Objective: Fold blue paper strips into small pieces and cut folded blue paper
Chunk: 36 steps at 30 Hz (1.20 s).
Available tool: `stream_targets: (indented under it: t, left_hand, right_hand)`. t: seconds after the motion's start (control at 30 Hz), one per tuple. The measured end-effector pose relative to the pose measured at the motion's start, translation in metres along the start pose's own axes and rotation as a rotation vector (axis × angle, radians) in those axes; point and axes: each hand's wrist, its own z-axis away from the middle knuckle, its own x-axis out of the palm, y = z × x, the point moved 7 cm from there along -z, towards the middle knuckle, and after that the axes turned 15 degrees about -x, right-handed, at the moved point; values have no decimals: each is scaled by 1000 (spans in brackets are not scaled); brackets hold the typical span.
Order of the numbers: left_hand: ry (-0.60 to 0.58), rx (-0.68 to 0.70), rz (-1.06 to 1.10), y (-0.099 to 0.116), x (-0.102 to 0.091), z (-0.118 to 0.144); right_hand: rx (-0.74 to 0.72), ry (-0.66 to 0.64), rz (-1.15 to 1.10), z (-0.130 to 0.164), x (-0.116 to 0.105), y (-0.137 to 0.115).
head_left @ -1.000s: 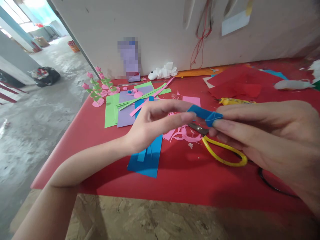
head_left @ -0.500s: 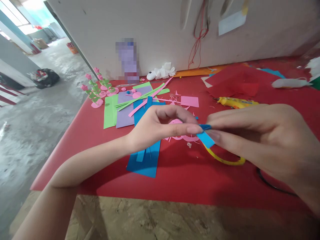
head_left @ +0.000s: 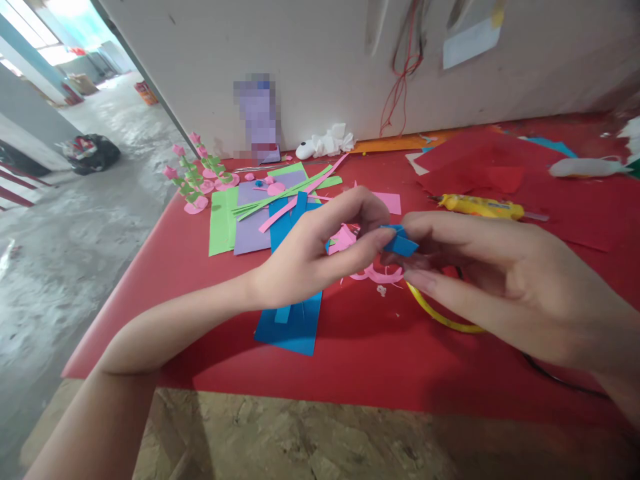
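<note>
My left hand [head_left: 313,257] pinches a small folded blue paper strip [head_left: 403,245] between thumb and index finger, above the red table [head_left: 370,360]. At the strip's right side is my right hand [head_left: 515,280], its thumb and fingers apart; whether a fingertip touches the strip's back I cannot tell. Below my left hand lies a blue paper sheet [head_left: 290,337] with cut blue strips on it. Pink paper scraps [head_left: 377,275] lie on the table under the hands, partly hidden.
A yellow glue gun [head_left: 483,207] lies behind my right hand. A yellow ring [head_left: 440,320] shows below it. Pink paper flowers [head_left: 195,177] stand at the left edge. Green sheets [head_left: 220,223] and purple paper [head_left: 250,230] lie nearby; red paper [head_left: 465,160] lies farther back.
My right thumb and fingers have parted from their pinch on the blue strip. The strip has moved slightly up and left, still in my left fingers.
</note>
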Motion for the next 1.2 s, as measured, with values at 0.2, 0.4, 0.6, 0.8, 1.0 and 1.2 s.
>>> stream_targets:
  t: [0.2, 0.4, 0.6, 0.8, 1.0, 1.2]
  left_hand:
    - [12, -36, 71, -1, 4, 3]
    - [-195, -140, -53, -8, 15, 0]
    - [-433, -263, -198, -30, 25, -1]
    - [-589, -335, -153, -42, 38, 4]
    - [-573, -412, -216, -55, 38, 17]
    - [-433, -450, -95, -67, 33, 30]
  right_hand:
    - [3, 104, -9, -4, -2, -4]
    - [-90, -29, 76, -6, -3, -3]
    - [41, -197, -38, -7, 1, 32]
    - [15, -405, -56, -4, 16, 38]
    - [-14, -509, -37, -2, 31, 38]
    - [5, -515, -52, 1, 40, 38]
